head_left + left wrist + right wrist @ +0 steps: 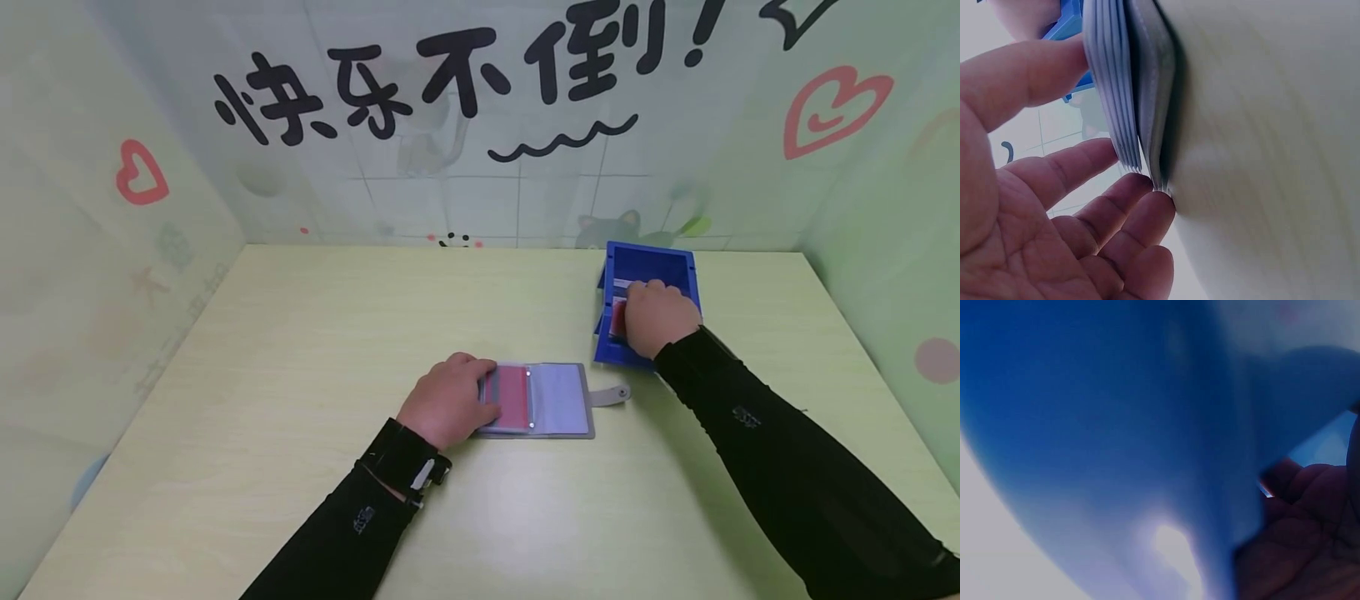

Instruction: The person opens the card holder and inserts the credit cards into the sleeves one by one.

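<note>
An open card holder [558, 402] lies on the table, a pink-red card [513, 398] showing through its left clear sleeve. My left hand [448, 400] holds the holder's left edge. In the left wrist view, the thumb rests on the stacked sleeves [1110, 87] while the fingertips meet their edges and the grey cover [1155, 81]. Inside a blue plastic bin [651, 260] is my right hand [662, 317], beside a red and white card [618, 315]. Its fingertips are hidden; the bin's wall [1097, 425] fills most of the right wrist view.
A strap with a snap button [611, 396] sticks out from the holder's right side towards the bin. The bin stands near the back right of the pale wooden table [315, 317]. Printed cloth walls [465, 192] close off the back and sides.
</note>
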The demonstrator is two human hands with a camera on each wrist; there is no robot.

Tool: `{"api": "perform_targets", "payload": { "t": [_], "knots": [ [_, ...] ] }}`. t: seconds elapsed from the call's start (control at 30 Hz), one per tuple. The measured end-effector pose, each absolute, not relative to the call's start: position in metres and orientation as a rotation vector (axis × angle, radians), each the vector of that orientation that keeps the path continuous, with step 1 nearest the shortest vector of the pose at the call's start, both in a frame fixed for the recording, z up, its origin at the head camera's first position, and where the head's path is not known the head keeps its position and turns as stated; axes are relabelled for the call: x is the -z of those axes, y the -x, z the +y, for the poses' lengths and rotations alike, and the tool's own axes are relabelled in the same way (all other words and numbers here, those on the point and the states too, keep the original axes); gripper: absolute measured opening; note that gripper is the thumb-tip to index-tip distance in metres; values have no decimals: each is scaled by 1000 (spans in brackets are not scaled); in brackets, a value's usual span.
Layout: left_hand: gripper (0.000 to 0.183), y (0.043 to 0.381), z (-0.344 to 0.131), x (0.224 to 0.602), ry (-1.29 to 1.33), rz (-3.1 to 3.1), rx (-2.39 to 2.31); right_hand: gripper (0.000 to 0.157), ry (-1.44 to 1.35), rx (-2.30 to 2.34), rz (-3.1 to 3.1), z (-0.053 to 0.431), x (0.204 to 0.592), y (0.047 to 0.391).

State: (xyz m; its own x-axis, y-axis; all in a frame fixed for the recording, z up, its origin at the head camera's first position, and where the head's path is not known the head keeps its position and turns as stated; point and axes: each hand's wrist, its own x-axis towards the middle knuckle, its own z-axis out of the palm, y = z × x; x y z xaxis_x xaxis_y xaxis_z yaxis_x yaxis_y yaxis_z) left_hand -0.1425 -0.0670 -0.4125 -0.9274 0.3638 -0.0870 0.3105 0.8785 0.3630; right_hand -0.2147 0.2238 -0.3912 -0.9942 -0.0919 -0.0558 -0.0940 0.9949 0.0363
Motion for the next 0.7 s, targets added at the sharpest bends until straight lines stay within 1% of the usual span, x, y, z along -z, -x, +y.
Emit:
{"api": "perform_targets", "payload": {
  "t": [0.2, 0.5, 0.7],
  "knots": [
    [55, 142, -66, 411, -518, 2895, -517, 36, 159, 13, 3068, 225, 389, 213],
    [55, 141, -66, 411, -519, 2894, -522, 47, 175, 138, 3134, 227, 384, 211],
    [55, 141, -66, 412, -522, 2894, -526, 48, 196, 139, 3159, 229, 383, 210]
  ]
}}
